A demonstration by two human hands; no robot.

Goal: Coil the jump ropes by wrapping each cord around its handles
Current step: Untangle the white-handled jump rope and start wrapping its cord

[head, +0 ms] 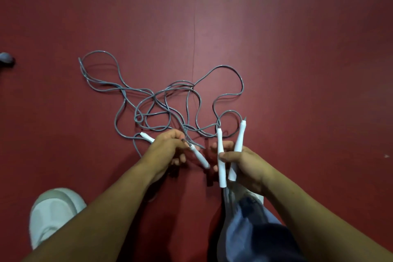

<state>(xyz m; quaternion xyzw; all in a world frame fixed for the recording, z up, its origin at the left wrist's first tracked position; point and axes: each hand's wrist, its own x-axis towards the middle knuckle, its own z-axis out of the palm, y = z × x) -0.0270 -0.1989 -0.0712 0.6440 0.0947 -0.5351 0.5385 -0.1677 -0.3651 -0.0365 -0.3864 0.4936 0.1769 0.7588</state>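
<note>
Right hand (244, 162): fingers curled round two handles (219, 140); left hand (167, 150): fingers gripping third handle (147, 137) | cords (161, 100) tangled beyond

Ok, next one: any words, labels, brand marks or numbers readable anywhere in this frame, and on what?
None can be read.
The four white handles, gripped in the left hand and right hand, look plain white.
The grey cords, the white shoe and the red floor show no print.
The dark object at the left edge is too blurred to tell.
</note>
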